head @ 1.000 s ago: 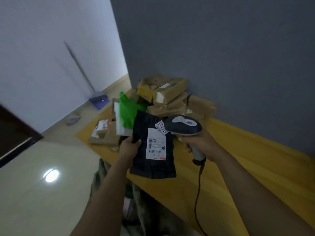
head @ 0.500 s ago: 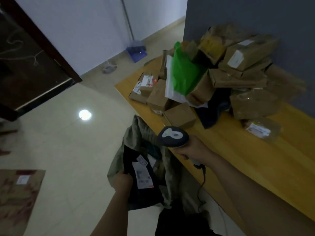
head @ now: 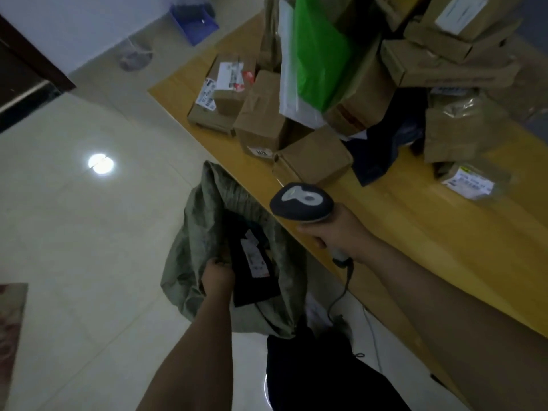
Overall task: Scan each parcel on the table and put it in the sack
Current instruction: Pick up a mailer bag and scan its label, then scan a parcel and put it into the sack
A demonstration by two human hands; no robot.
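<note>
Left grip (head: 218, 272) clamps black parcel (head: 255, 271) inside sack (head: 189, 247) mouth (right grip (head: 335, 232) clamps scanner (head: 301, 203) over table (head: 415, 232) edge).

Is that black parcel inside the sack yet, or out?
Partly in: the black parcel sits low in the open mouth of the sack, white label showing, while the left hand grips its edge.

Blue dustpan (head: 194, 23) on floor by white wall (head: 74, 25), top of view. Clear crumpled thing (head: 135, 56) just beside it, blurred. Dark door (head: 20, 72) at left edge. Glossy tiled floor (head: 74, 232) with round light glare (head: 100, 163). Patterned mat (head: 10, 330) at lower left edge. Grey wall (head: 538, 16) in top right corner.
</note>
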